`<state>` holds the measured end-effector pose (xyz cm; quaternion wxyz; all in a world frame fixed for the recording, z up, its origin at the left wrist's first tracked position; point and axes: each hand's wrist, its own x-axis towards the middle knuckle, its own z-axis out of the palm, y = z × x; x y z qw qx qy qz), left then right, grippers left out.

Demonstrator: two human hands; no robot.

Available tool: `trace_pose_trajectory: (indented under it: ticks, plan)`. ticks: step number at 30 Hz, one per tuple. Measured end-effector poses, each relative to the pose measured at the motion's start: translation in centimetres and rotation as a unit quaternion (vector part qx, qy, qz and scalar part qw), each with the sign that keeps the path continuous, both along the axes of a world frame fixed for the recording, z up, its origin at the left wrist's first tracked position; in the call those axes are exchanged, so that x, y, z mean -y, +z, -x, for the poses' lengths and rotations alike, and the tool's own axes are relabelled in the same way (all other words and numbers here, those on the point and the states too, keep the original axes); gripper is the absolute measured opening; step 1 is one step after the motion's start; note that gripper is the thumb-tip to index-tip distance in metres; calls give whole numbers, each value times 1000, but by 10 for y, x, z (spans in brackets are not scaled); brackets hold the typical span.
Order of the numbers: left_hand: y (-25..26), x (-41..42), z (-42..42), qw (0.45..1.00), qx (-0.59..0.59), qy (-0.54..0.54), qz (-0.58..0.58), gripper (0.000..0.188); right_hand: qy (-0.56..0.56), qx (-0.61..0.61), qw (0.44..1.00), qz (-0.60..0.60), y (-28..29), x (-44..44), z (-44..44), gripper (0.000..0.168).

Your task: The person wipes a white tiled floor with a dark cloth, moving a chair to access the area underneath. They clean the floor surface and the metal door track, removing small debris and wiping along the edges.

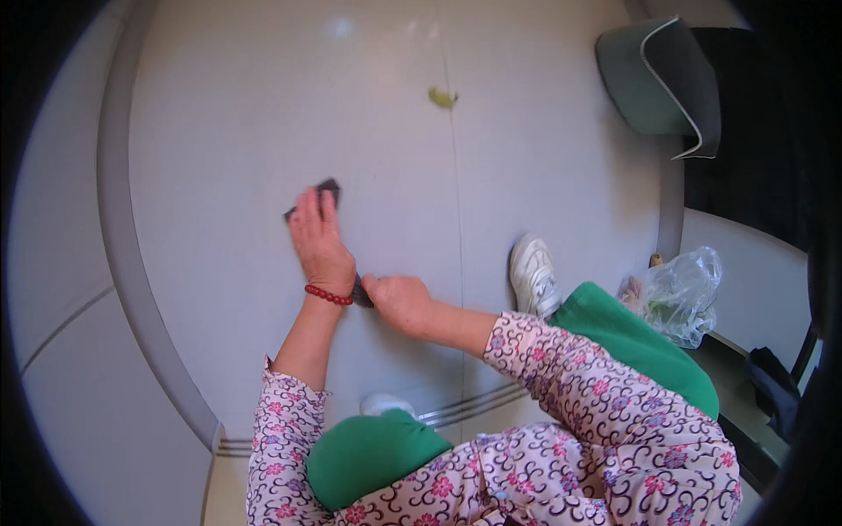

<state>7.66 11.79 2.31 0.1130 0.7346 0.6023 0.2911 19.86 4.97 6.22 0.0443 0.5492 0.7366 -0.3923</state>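
Observation:
My left hand (319,243), with a red bead bracelet (329,295) at its wrist, lies over a dark cloth (330,189) on the pale floor. Its fingers press the cloth down and hide most of it. Close by that wrist, my right hand (400,302) is closed in a fist around a dark strip (362,293). Whether this strip and the cloth are one piece is hidden under the left hand. A small yellow-green scrap (443,98), perhaps a leaf, lies on the floor ahead, beside a seam.
A white shoe (534,276) is planted to the right of my hands. A green container with a pale rim (635,79) stands at the far right. Below it rests a clear plastic bag (684,296) with things inside. A grey baseboard (118,191) curves along the left wall.

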Motion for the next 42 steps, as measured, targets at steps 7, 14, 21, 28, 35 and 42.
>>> trace_pose_trajectory:
  ticks: [7, 14, 21, 28, 35, 42]
  plan:
    - [11, -31, 46, 968, 180, 135, -113, 43, -109, -140, 981, -80, 6, -28, 34, 12]
    - [-24, -72, 144, 897, -19, 440, -22, 35, 6, -148, 986, -73, 2, -108, 119, 10]
    - [-20, -194, 94, 945, -144, 277, -93, 38, -70, -102, 984, -126, 9, -172, 87, 11]
    - [-3, -258, -28, 985, -53, -53, -155, 41, -103, -22, 985, -136, 25, -193, 14, 15]
    - [13, -181, -113, 926, -46, -373, -33, 50, -127, 44, 990, -44, 11, -130, -19, 14]
    - [-3, -101, -93, 901, 116, -418, -15, 35, -94, -43, 991, -85, -3, -57, -13, 10]
